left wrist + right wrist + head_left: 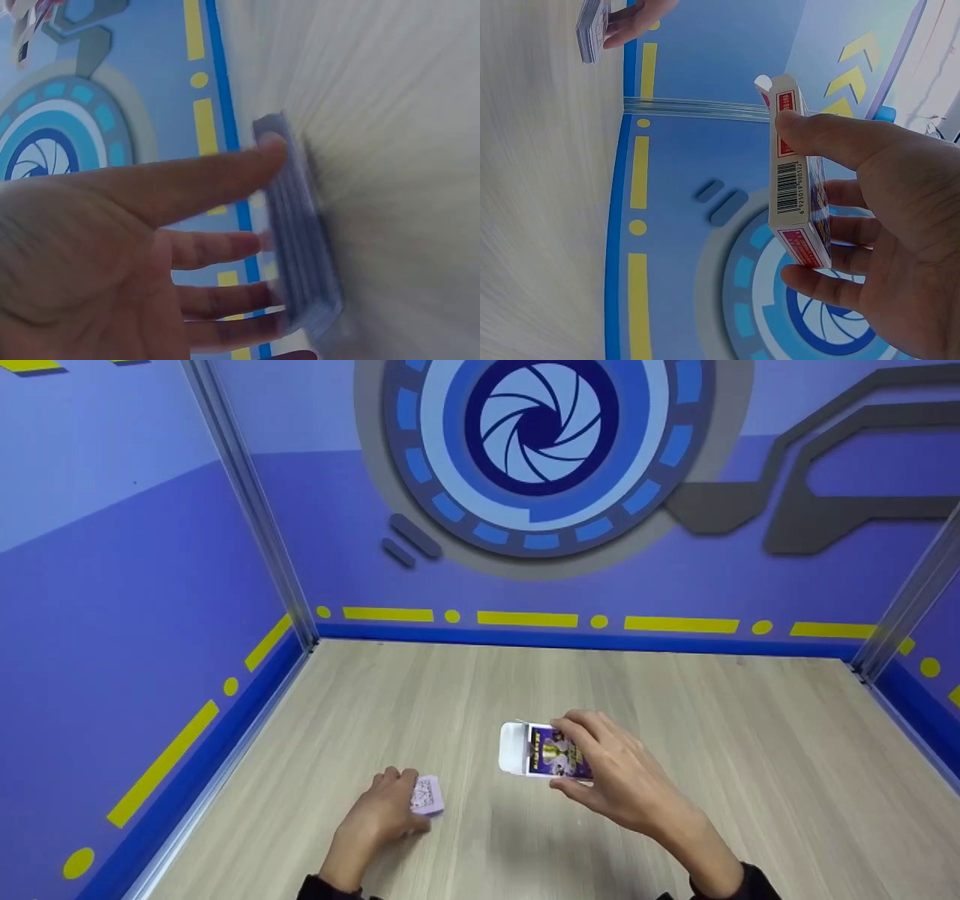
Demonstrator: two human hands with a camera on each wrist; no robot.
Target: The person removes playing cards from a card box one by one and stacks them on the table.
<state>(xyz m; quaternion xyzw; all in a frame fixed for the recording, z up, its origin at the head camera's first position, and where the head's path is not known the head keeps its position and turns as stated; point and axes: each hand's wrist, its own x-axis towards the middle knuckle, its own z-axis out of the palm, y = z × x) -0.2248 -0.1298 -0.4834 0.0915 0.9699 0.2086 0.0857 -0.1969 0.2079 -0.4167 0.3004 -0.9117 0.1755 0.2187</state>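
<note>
On the left, my left hand (379, 808) grips a deck of playing cards (427, 796) by its edges, low at the wooden table. In the left wrist view the thumb lies at one end of the deck (301, 240), with other fingers along its far side; that view is blurred. My right hand (626, 772) holds a card box (553, 751) above the table, thumb on one narrow side and fingers across the other. The box's white end flap (513, 748) stands open toward the left. A barcode shows on the box's side (788, 187) in the right wrist view.
The light wooden table (480, 690) is bounded by a blue-purple back wall (322, 525) and a left side wall (135, 607). A metal corner post (251, 495) stands at the back left, another post (911, 592) at the back right.
</note>
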